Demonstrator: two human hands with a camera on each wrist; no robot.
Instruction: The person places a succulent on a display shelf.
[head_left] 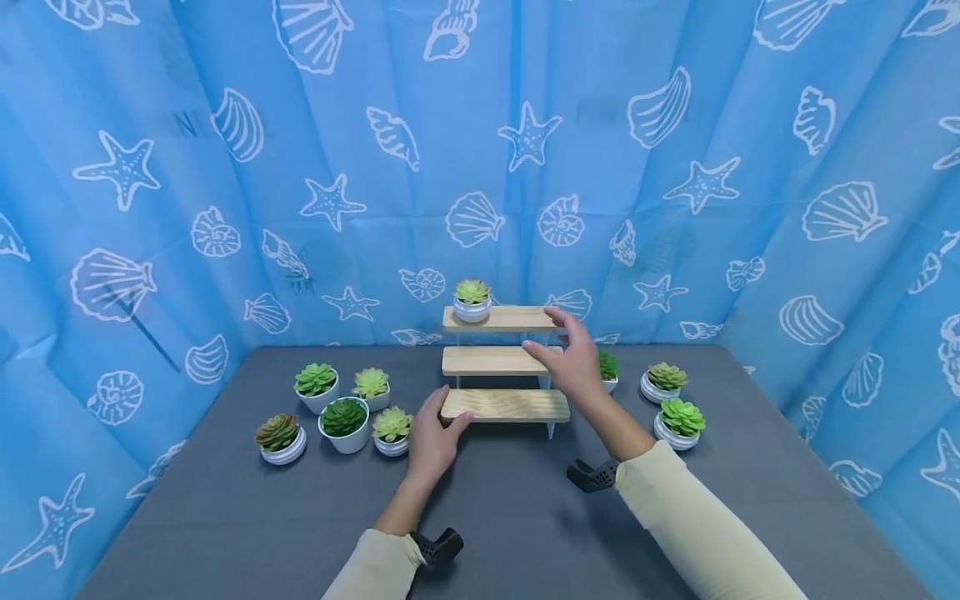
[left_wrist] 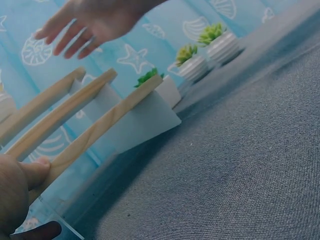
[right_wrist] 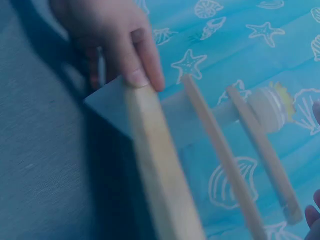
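A three-tier display stand [head_left: 504, 405] with pale wooden shelves and clear side panels stands on the grey table. My left hand [head_left: 432, 442] grips the left end of its lowest shelf; in the right wrist view the thumb [right_wrist: 136, 75] lies on the board's end. My right hand [head_left: 576, 365] is raised beside the stand's right end, fingers spread and holding nothing. The left wrist view shows that hand above the shelf ends, apart from them. On the left of the top shelf sits a succulent in a white pot [head_left: 472, 308].
Several potted succulents stand left of the stand, among them a dark green one [head_left: 345, 423] and a reddish one [head_left: 279, 440]. Three more are to its right, one bright green [head_left: 681, 423] and one partly behind my right hand. A blue shell-print curtain [head_left: 525, 208] hangs behind.
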